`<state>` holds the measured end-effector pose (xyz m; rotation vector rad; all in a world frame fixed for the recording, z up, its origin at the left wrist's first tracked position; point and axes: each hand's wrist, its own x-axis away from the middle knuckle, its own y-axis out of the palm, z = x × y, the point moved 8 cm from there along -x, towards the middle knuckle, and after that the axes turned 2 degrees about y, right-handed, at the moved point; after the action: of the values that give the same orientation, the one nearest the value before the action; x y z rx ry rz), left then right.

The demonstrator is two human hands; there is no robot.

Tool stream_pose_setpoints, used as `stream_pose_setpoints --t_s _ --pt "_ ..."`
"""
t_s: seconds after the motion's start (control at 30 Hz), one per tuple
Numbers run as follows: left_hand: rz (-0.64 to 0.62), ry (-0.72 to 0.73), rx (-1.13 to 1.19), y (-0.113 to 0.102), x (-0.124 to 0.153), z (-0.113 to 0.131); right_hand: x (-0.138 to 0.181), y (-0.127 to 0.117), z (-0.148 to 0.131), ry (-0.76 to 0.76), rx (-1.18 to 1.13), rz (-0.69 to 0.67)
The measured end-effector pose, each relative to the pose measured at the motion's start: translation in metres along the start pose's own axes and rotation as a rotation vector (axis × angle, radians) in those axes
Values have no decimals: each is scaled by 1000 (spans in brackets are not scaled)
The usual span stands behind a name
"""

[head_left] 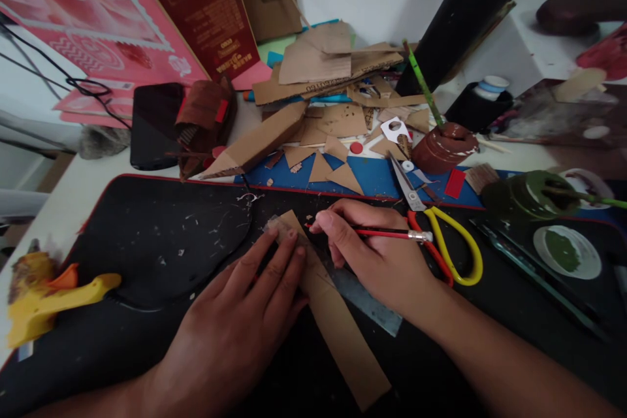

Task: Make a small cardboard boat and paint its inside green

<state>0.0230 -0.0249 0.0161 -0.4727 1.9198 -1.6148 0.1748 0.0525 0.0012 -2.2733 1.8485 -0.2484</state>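
A long cardboard strip lies diagonally on the black mat. My left hand presses flat on the strip's upper part, fingers stretched out. A metal ruler lies along the strip's right edge, partly under my right hand. My right hand is closed round a red pencil, its tip at the strip's top end near the ruler.
Yellow-handled scissors lie just right of my right hand. A yellow glue gun sits at the left edge. Cardboard scraps pile behind the mat. A brown pot, a green pot and a paint dish stand at the right.
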Motion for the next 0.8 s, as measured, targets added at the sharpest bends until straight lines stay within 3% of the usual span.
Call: stream_pose_setpoints --t_s 0.8 --pt "5 12 -38 -2 -1 1 1 1 -1 -16 19 -17"
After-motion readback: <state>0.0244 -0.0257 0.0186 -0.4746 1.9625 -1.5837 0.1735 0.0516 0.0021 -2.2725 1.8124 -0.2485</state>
